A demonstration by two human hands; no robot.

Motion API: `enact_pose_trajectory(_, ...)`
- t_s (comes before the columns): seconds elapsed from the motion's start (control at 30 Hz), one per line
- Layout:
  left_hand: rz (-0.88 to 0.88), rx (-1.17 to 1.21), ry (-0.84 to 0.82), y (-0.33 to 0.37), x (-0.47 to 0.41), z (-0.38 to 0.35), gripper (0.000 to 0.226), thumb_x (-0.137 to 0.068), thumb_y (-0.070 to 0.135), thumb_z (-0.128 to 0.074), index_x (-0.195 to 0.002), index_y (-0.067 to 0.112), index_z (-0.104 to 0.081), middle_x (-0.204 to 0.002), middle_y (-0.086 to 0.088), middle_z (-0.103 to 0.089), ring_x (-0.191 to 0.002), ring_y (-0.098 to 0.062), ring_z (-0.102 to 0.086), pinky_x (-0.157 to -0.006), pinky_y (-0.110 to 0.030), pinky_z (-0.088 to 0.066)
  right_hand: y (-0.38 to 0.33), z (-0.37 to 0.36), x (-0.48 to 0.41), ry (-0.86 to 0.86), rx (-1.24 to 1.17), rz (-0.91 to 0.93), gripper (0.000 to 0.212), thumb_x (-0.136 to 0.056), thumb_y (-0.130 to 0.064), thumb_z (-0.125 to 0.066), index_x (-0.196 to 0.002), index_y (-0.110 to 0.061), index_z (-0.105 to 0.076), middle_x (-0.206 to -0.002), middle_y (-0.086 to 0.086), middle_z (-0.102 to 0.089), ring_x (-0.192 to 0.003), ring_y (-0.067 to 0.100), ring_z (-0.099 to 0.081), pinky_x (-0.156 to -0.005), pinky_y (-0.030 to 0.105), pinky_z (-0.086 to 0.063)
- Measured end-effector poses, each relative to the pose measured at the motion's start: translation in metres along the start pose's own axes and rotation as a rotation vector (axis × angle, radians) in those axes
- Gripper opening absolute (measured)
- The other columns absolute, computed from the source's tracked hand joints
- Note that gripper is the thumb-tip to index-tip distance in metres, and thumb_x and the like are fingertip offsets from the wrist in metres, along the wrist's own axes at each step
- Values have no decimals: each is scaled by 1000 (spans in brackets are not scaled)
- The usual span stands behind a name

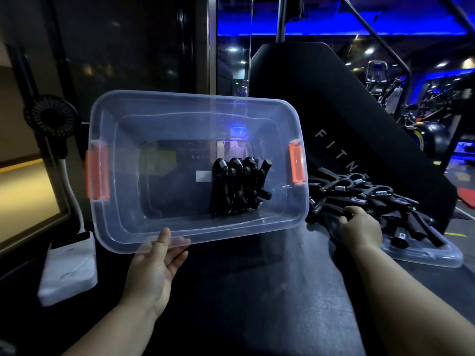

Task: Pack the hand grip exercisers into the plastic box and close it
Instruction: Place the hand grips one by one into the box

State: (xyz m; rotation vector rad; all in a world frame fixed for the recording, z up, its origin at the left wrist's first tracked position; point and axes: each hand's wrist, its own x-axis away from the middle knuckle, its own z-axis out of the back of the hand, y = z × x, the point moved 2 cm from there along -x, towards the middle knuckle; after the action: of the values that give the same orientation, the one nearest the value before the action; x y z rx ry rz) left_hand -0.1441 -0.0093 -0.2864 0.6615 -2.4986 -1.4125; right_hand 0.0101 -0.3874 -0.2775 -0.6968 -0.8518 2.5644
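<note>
A clear plastic box (123, 222) with orange latches (297, 164) is tilted up toward me, its opening facing the camera. My left hand (154, 263) holds its near rim, thumb on the inside wall, fingers under the edge. Several black hand grip exercisers (239, 186) stand in a row inside the box at its right half. To the right, a pile of black exercisers (380, 201) lies on the clear lid (426, 255). My right hand (359, 224) grips one exerciser (331, 210) at the pile's left edge.
All of this rests on a black padded gym bench (257, 291); its upright back pad (347, 119) stands behind the pile. A white power bank (69, 265) and a small black fan (50, 115) are at the left. Gym machines fill the blue-lit background.
</note>
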Motion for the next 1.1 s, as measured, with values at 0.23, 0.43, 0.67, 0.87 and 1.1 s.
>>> enact_pose_trajectory(0.23,3,6,-7,-1,0,1,26,-85,33,-57,-79,8,-58,-69,-3,-71,-84,-20,-67,-77,-30,-52,-1,17,23,-62,78,8,37,-78,-39,-59,-112,-25,-65,-114,8,-62,-106,31,-57,-91,41,-45)
enact_pose_trajectory(0.43,10,8,-23,1,0,0,27,-79,37,-60,-80,10,-56,-69,-4,-71,-78,-15,-70,-69,-23,-57,-11,32,42,-205,238,-25,27,-74,-46,-53,-94,-31,-64,-91,-1,-65,-92,25,-59,-88,39,-47)
enact_pose_trajectory(0.67,12,16,-10,2,2,-1,19,-93,28,-54,-80,13,-54,-68,-4,-71,-76,-15,-69,-76,-29,-51,-26,45,70,-312,352,-71,35,-63,-50,-58,-73,-18,-66,-71,0,-66,-69,21,-63,-66,28,-51)
enact_pose_trajectory(0.87,25,18,-23,3,2,0,19,-93,28,-55,-80,13,-55,-67,-3,-71,-75,-15,-69,-77,-29,-51,-32,58,92,-322,481,3,47,-73,-63,-56,-83,-17,-56,-77,-1,-63,-79,22,-62,-69,27,-48)
enact_pose_trajectory(1.1,33,28,-34,4,2,0,21,-92,27,-56,-77,12,-55,-66,-3,-71,-71,-13,-70,-77,-30,-50,-41,56,91,-277,527,87,56,-66,-66,-66,-103,-23,-60,-102,0,-63,-102,23,-58,-75,31,-45)
